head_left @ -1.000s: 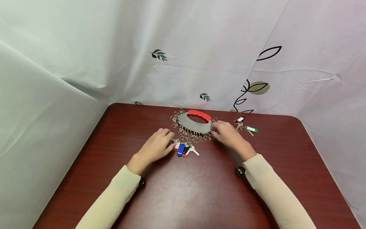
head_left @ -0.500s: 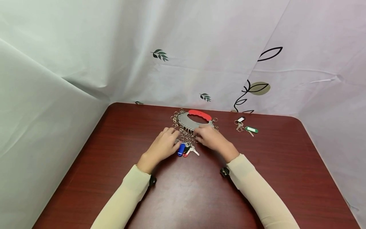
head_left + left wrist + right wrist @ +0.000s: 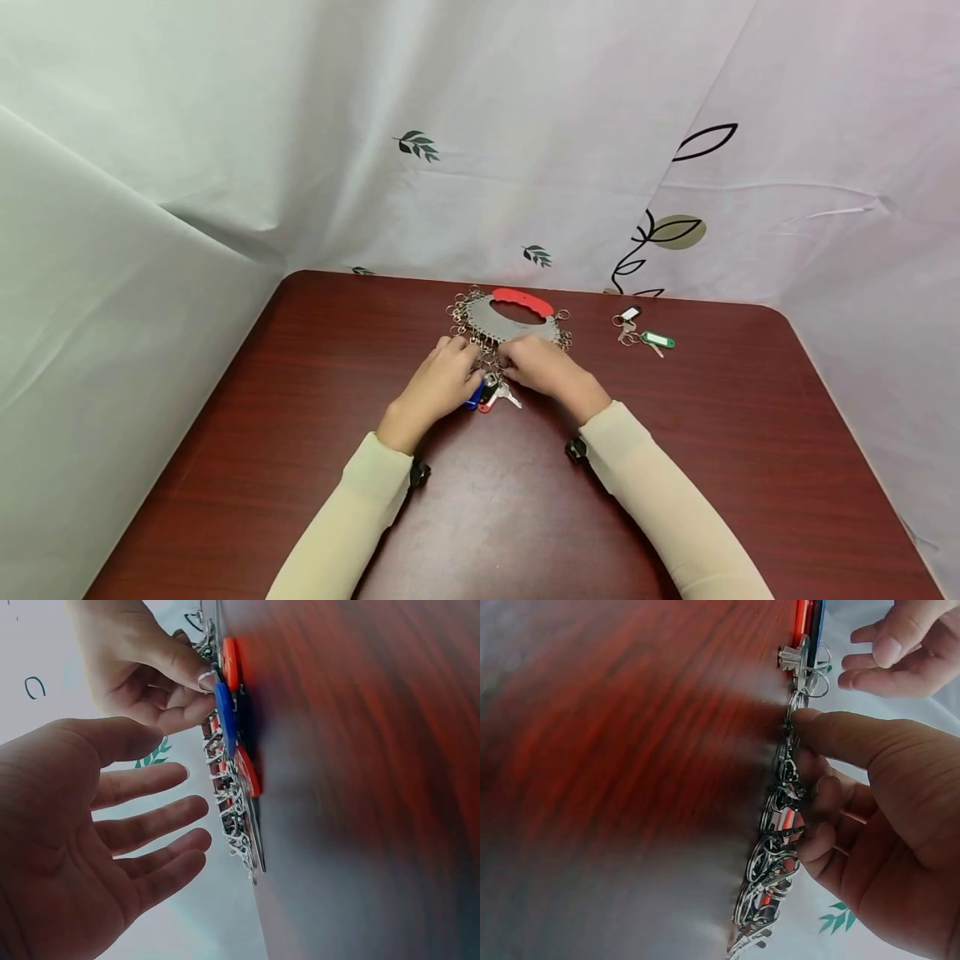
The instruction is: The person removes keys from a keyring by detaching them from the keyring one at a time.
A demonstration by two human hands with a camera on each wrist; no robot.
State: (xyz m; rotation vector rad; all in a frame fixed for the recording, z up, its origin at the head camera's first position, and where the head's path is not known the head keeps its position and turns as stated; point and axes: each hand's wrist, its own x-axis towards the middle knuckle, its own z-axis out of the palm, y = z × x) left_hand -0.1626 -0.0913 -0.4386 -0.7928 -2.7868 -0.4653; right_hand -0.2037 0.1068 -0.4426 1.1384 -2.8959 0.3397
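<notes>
A grey metal key rack (image 3: 487,319) with a red handle (image 3: 522,300) lies flat near the table's far edge, fringed with small clips and rings. My right hand (image 3: 546,365) is at its front edge; in the right wrist view, thumb and bent forefinger pinch a key ring (image 3: 791,724). My left hand (image 3: 444,375) hovers just left of the tags, its fingers loosely spread and holding nothing in the left wrist view. Between the hands lie a blue key tag (image 3: 226,720), partly hidden in the head view, a red-edged tag (image 3: 247,772) and a silver key (image 3: 512,395).
Right of the rack lie a black tag with a white label (image 3: 630,314), a green tag (image 3: 658,340) and their keys. A white curtain (image 3: 480,167) stands behind the brown table (image 3: 480,517).
My right hand has moved left from the rack's right end to the middle of its front edge. The left hand has shifted right, over the blue tag's left side.
</notes>
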